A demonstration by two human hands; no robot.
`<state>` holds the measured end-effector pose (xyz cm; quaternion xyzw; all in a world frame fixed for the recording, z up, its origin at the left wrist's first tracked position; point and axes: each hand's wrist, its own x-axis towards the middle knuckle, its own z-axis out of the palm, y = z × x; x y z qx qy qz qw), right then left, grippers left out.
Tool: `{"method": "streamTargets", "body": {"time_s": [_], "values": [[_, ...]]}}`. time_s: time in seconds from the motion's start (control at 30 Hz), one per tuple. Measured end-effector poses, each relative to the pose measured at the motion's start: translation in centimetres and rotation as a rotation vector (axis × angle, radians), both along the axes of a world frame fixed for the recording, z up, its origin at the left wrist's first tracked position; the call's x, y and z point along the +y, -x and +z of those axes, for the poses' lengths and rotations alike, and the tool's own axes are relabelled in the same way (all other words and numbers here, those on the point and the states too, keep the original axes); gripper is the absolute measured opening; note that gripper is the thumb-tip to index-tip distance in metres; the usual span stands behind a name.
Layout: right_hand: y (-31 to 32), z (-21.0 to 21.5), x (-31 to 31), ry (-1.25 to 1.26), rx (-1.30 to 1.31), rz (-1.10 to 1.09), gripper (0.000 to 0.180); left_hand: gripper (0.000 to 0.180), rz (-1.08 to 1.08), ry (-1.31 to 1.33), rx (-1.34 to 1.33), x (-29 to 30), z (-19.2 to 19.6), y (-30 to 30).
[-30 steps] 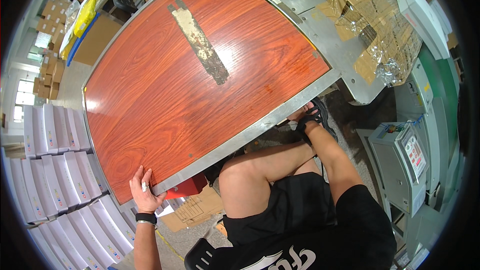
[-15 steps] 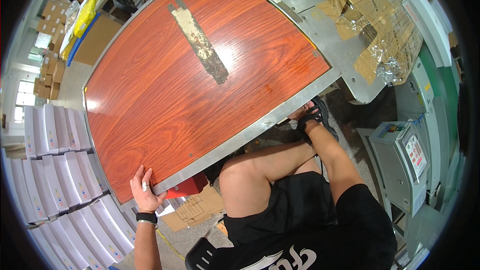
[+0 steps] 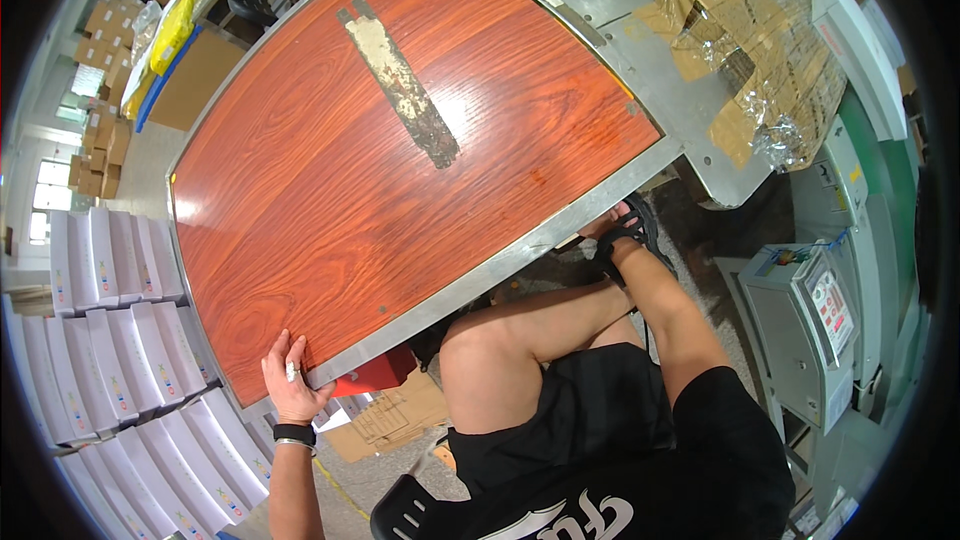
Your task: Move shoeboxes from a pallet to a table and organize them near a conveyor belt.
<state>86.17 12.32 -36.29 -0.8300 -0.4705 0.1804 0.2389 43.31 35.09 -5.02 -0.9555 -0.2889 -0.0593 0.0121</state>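
Observation:
My left hand (image 3: 290,377) rests on the near left corner of a table with a reddish wood-grain top (image 3: 300,230). Its fingers are stretched out over the metal edge, with a white wrapping on one finger and a dark band and bracelet at the wrist. Below the table's near edge, my right hand (image 3: 599,228) is down at my foot, beside a black sandal (image 3: 645,225). A black band circles that wrist. The fingers are mostly hidden, so I cannot tell whether they grip anything.
White boxes (image 3: 120,360) are stacked left of the table. A worn strip of tape residue (image 3: 400,80) marks the tabletop. Taped brown cardboard (image 3: 760,50) covers the metal surface at far right. A grey control box (image 3: 800,330) stands to the right; flattened cardboard (image 3: 390,420) lies on the floor.

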Motion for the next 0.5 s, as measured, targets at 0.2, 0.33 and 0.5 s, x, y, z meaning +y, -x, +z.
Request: {"method": "streamTargets", "body": {"time_s": [0.2, 0.33, 0.5], "values": [[0.14, 0.35, -0.08, 0.041, 0.065, 0.021, 0.053, 0.074, 0.0, -0.001, 0.008, 0.0, 0.0, 0.23], [0.1, 0.15, -0.25, 0.074, 0.097, -0.032, 0.052, 0.074, 0.004, 0.002, 0.008, 0.01, -0.08, 0.31], [0.1, -0.56, -0.27, 0.114, 0.135, -0.096, 0.05, 0.074, -0.004, 0.002, 0.008, 0.05, 0.03, 0.26]]}}
